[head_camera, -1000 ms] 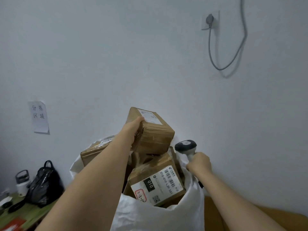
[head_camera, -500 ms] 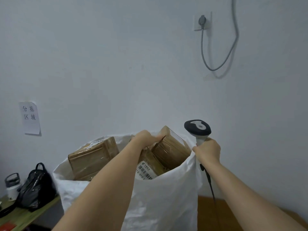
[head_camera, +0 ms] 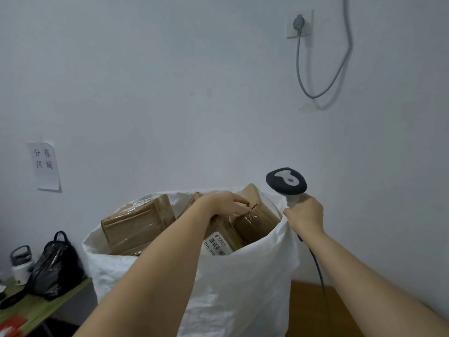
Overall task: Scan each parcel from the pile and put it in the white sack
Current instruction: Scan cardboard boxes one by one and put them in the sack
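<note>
The white sack (head_camera: 243,288) stands open in front of me, full of brown cardboard parcels. My left hand (head_camera: 223,205) reaches over its mouth, fingers curled on the top edge of a taped brown parcel (head_camera: 257,217) that lies tilted inside at the right. A second parcel (head_camera: 138,222) lies at the left of the sack, and a third with a barcode label (head_camera: 218,242) sits below my left wrist. My right hand (head_camera: 305,215) grips the handle of the barcode scanner (head_camera: 286,182) at the sack's right rim, with the scanner's dark head up.
A green table (head_camera: 36,310) at the lower left carries a black bag (head_camera: 56,266) and a white bottle (head_camera: 21,266). A paper note (head_camera: 45,165) hangs on the wall. A wall socket (head_camera: 298,24) with a grey cable is upper right. A wooden surface (head_camera: 313,310) lies behind the sack.
My left hand has lowered the brown parcel from above the sack down into it at the right. My right hand with the scanner has risen to the sack's rim.
</note>
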